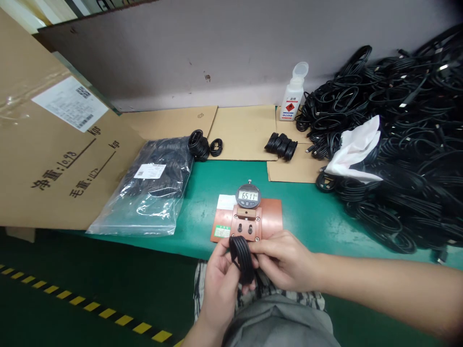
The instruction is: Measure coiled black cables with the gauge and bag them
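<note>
A coiled black cable [243, 259] is held upright between my two hands at the table's front edge. My left hand [223, 274] wraps round the coil from the left, thumb pressed against its side. From the right, my right hand [284, 258] pinches at the coil's edge; its fingertips are partly hidden behind the coil. Just beyond stands a brown fixture [271, 217] with a round digital gauge [248, 195] whose display appears to read 6511.
A clear bag of coils [155, 202] and a large cardboard box [47, 144] are at left. Coiled cables [281, 145] rest on cardboard sheets [246, 130]. A white bottle [292, 96], a white cloth [354, 152] and a big heap of black cables [408, 193] stand right.
</note>
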Demonstrator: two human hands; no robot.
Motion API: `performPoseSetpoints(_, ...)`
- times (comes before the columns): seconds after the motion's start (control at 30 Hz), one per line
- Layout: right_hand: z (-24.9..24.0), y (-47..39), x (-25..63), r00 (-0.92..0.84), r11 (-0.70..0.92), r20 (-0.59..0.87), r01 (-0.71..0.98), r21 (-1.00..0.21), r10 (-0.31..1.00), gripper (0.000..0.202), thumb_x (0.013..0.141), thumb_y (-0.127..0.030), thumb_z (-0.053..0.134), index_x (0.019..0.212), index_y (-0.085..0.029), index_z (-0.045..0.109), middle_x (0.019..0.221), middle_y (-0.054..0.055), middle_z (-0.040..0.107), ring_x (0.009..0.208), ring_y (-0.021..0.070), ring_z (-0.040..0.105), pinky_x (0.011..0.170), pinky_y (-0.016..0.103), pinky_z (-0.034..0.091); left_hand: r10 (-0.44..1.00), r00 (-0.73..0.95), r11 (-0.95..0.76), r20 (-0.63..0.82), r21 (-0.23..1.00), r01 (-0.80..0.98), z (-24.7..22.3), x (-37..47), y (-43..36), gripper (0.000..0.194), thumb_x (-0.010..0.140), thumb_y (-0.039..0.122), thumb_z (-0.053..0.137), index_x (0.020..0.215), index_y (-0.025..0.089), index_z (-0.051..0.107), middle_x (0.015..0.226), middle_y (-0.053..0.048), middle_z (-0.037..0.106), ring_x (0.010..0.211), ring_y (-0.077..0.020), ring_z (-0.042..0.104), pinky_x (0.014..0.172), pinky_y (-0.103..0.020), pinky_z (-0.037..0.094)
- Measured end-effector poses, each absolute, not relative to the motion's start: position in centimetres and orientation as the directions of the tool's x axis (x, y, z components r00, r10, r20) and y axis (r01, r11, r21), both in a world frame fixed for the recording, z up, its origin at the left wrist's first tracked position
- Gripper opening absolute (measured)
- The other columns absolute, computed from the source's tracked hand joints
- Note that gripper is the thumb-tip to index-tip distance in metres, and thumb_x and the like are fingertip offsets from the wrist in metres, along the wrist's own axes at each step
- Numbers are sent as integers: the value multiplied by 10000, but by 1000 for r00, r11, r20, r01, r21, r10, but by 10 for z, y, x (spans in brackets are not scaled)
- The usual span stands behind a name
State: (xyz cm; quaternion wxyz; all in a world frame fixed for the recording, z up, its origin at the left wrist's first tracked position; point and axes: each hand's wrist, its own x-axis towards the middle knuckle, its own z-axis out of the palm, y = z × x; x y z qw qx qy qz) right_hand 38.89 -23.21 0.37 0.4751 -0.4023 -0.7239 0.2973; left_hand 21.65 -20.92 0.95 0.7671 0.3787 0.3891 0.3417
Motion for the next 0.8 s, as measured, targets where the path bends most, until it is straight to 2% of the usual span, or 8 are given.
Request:
performPoseSetpoints(0.3, 4, -232, 390, -227, 490, 438, 294, -821, 870, 277, 843, 2, 468, 995, -159, 635, 752, -3, 707, 611, 108, 688, 570, 208, 531, 819, 457, 484, -346, 844, -229, 11, 218, -209, 353, 826, 457, 740, 950, 182, 558, 711, 2, 666, 439, -72, 558, 394, -154, 378)
performPoseSetpoints(0.47, 4, -233, 390, -229, 486, 432, 305, -819, 872, 295, 850, -7, 461, 1034, -161, 633, 762, -1, 719, 596, 104, 687, 557, 203, 531, 819, 452, 487, -354, 845, -220, 12, 218, -210, 375, 813, 474, 747, 953, 178, 564, 704, 2, 665, 434, -77, 560, 388, -155, 383)
performPoseSetpoints(0.8, 4, -232, 389, -221, 517, 468, 318, -795, 856, 271, 850, -14, 453, 988, -163, 633, 743, 7, 705, 589, 108, 669, 547, 216, 520, 823, 452, 480, -345, 847, -228, 11, 217, -210, 333, 840, 443, 726, 954, 183, 552, 727, -10, 678, 439, -84, 561, 391, -159, 379)
